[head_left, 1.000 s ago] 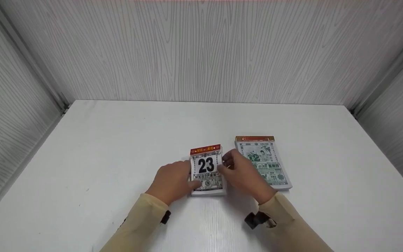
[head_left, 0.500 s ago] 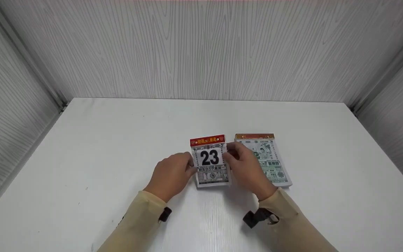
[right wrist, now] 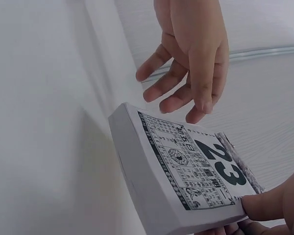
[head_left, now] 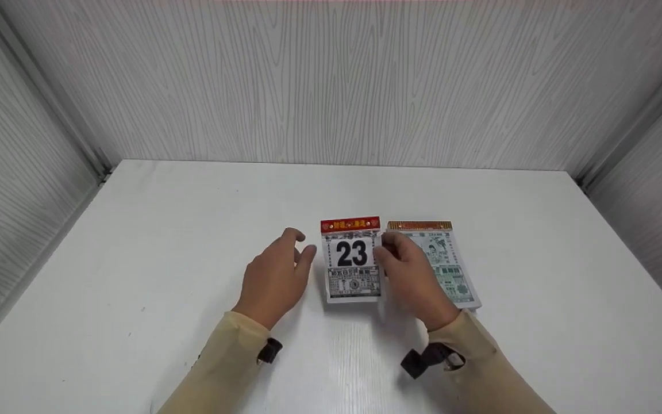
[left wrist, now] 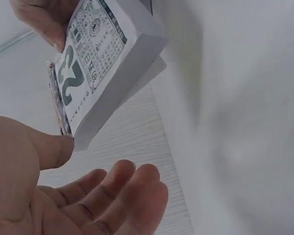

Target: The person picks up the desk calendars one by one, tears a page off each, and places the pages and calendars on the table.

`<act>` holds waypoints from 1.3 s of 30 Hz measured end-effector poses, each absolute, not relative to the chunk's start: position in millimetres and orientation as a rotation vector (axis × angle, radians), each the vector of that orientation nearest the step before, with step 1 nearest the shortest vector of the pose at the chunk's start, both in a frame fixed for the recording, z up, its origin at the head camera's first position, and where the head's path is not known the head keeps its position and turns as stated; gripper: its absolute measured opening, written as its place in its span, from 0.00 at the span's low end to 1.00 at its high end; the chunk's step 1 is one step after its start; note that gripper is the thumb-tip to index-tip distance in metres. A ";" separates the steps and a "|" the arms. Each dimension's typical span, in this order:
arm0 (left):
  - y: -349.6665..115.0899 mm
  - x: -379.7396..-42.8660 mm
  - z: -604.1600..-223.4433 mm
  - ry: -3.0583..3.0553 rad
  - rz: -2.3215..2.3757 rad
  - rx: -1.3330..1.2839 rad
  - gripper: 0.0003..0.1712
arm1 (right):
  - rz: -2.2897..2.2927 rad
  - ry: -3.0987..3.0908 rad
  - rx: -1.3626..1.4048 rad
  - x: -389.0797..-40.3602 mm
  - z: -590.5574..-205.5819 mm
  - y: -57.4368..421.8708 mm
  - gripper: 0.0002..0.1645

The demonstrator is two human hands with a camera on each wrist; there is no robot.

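Observation:
A thick tear-off calendar (head_left: 354, 283) shows a large black 23 under a red top strip with gold lettering. My right hand (head_left: 416, 282) grips it by its right edge, thumb on the front page and fingers behind. In the right wrist view, the calendar (right wrist: 186, 166) is tilted, its thick page block turned to the camera. My left hand (head_left: 273, 283) stands off the calendar's left side, thumb and fingers spread apart and holding nothing. The left wrist view shows its fingers (left wrist: 130, 196) relaxed and apart from the pages.
A second tear-off calendar (head_left: 453, 270) with green print and a red-gold top strip lies on the white table (head_left: 193, 230), partly behind my right hand. A grey wood-grain panel (head_left: 331, 86) rises at the back, with similar panels at both sides.
The calendar marked 23 has been raised and shifted slightly right and away from me. My left hand has let go of it and drawn back left; my right hand keeps its grip.

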State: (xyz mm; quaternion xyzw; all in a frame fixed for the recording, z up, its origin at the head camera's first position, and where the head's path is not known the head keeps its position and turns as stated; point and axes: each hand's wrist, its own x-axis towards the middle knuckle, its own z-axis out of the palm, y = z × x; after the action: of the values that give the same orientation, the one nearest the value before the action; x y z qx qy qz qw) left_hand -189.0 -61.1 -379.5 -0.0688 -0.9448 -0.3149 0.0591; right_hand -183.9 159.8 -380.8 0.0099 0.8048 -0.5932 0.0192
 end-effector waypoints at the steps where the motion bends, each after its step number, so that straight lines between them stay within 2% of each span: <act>1: -60.8 -189.1 -379.3 -2.850 -0.969 -0.195 0.22 | -1.851 2.489 0.025 -183.6 -379.8 159.3 0.26; 14: -56.8 -186.3 -374.3 -2.752 -1.218 -0.193 0.29 | -1.972 2.384 -0.012 -181.0 -375.2 154.5 0.24; 22: -57.0 -187.3 -375.3 -2.611 -1.728 -0.410 0.26 | -2.051 2.303 -0.092 -179.7 -375.5 152.5 0.10; 29: -58.4 -185.3 -376.0 -2.553 -1.897 -0.365 0.18 | -1.752 2.694 -0.193 -181.6 -382.7 153.9 0.15; 33: -57.3 -183.2 -374.5 -2.556 -1.939 -0.392 0.17 | -1.664 2.841 -0.202 -182.5 -383.3 154.4 0.17; 39: -56.1 -183.4 -374.1 -2.538 -1.995 -0.446 0.17 | -1.675 2.903 -0.220 -184.1 -382.0 157.5 0.14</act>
State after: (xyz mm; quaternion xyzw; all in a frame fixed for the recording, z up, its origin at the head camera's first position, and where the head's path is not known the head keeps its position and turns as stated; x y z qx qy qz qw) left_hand -183.4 -56.1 -374.1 -0.1367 -0.7775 -0.6111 -0.0589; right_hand -184.1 157.5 -382.0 -0.0650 0.8593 -0.4956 -0.1085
